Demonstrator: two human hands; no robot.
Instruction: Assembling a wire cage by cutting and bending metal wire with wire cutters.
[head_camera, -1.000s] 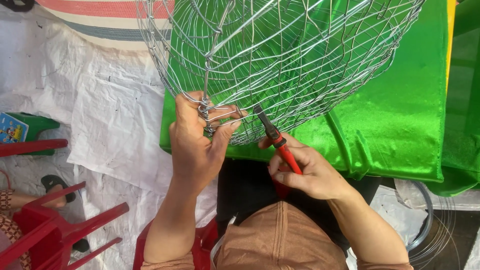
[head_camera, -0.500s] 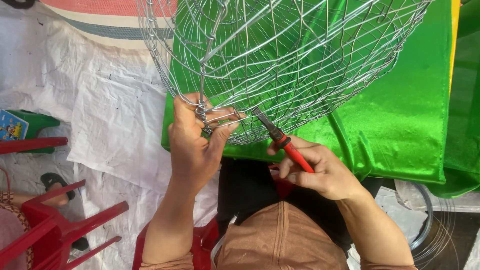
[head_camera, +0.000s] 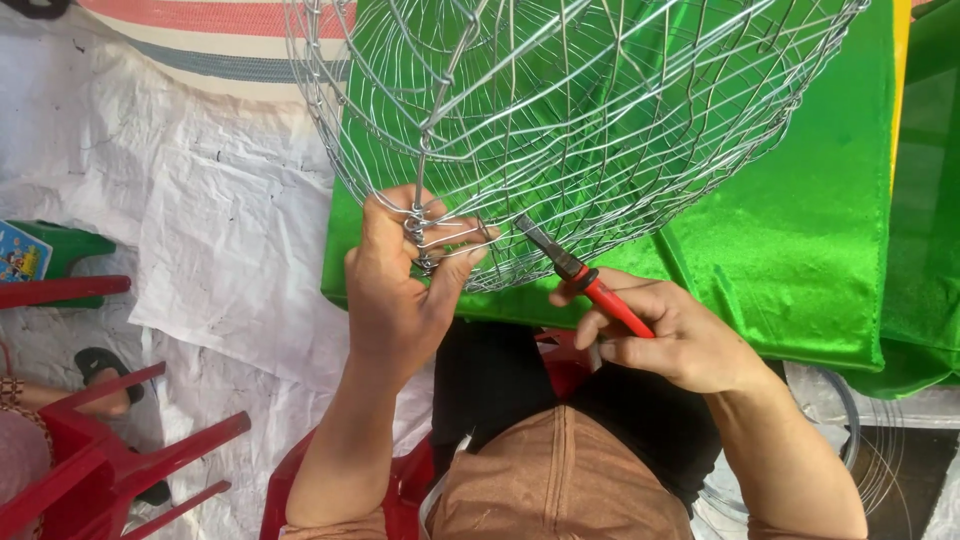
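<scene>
Your left hand (head_camera: 395, 300) grips the lower rim of a round, silver wire-mesh basket (head_camera: 580, 130), which hangs in front of you above your lap. The fingers (head_camera: 455, 235) of that hand are curled and pressed together around a twisted knot of wire at the rim, with the thumb on the near side and the fingertips hooked through the mesh.

Your right hand (head_camera: 670, 335) holds a pair of pliers with red handles and a dark metal nose (head_camera: 580, 275). The fingers wrap shut around the handles, and the nose points up and left toward the basket's rim, just beside your left hand. Whether the tip touches the wire is hard to tell.

Behind the basket lies a shiny green cloth (head_camera: 800, 230), spread over a low surface. A crumpled white plastic sheet (head_camera: 200, 230) covers the floor to your left. A red plastic chair (head_camera: 110, 460) stands at the lower left, with a black sandal (head_camera: 95, 365) near it. Loose coils of thin wire (head_camera: 880, 460) lie at the lower right.
</scene>
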